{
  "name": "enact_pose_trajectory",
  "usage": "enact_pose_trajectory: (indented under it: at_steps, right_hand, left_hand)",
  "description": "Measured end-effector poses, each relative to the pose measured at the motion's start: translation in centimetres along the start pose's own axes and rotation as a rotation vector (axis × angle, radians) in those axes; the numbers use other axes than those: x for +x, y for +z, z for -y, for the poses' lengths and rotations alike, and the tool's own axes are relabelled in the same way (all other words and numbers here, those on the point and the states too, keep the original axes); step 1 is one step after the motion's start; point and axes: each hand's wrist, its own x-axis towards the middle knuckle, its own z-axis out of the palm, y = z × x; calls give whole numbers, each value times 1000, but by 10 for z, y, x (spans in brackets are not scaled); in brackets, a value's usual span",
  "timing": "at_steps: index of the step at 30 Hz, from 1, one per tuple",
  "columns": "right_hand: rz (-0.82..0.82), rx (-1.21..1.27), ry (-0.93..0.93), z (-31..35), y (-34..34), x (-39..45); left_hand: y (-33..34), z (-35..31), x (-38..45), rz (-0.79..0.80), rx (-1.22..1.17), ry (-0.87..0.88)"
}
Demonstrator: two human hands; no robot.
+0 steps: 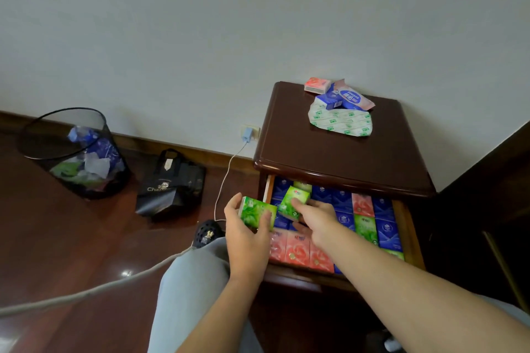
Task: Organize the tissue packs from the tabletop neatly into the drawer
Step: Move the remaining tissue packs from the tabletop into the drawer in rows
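Pinching green tissue pack (294, 203), right-hand fingers (298, 203) atop.

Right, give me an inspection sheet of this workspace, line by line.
Surface: dark wood nightstand, drawer pulled open.
Job's things: blue, green and pink packs in rows in the drawer; pink pack and blue pack on top.
Clutter: empty wrappers on top.
Grips: left hand holds a green pack; right hand holds another green pack over the drawer.
Cables: white cable from charger.
Surroundings: mesh bin, black bag, wood floor.
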Motion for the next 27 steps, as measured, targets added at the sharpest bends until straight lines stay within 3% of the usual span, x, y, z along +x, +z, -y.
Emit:
enact_pose_trajectory:
  at_steps: [10, 18, 20, 22, 24, 27]
  right_hand:
    - [-128, -303, -182, 1, 22, 10]
    - [-82, -551, -375, 9, 1, -8]
    - [34, -620, -513, 9, -11, -20]
    - [273, -586, -592, 8, -27, -32]
    - [501, -510, -555, 7, -42, -44]
    - [654, -333, -428, 9, -57, -51]
  left_hand:
    - [-3, 0, -1, 7, 76, 30]
    - [1, -9, 1, -17, -155, -126]
    - [1, -11, 5, -31, -308, -264]
    - [3, -13, 7, -12, -445, -395]
    - [10, -15, 7, 43, -484, -471]
    - [22, -20, 5, 196, -593, -572]
